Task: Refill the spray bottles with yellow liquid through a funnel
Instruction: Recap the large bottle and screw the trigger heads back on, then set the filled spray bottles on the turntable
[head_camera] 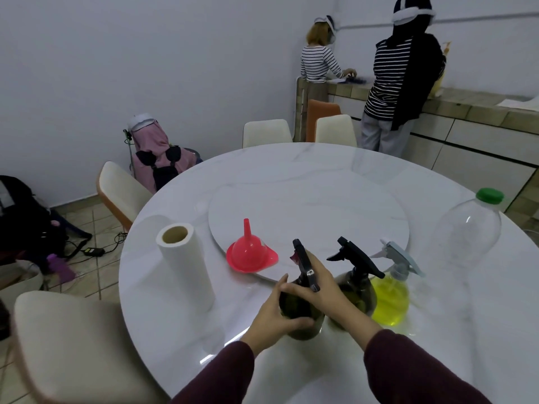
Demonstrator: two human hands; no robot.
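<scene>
While your left hand (277, 312) is gripping the dark bottle (300, 316) by its body, your right hand (316, 282) is closing around its sprayer (304, 263), beside the funnel (250, 255).

I am seeing both of my hands crowding one dark spray bottle (300, 304) at the near edge of the round white marble table (306, 176), and just to their right a second dark spray bottle (357, 290) and a clear spray bottle of yellow liquid (390, 298) are standing shoulder to shoulder, leaving no gap to pass between. Beyond my hands the upturned pink plastic funnel (251, 253) is sitting on the rim of the flat turntable (315, 211), while the upright white paper towel roll (185, 262) is blocking the left approach and the tall clear bottle with a green cap (469, 228) is guarding the far right. The broad stretch of tabletop beyond the funnel is lying open to me, as is the bare strip along the near edge to the right of my right sleeve (408, 371).
</scene>
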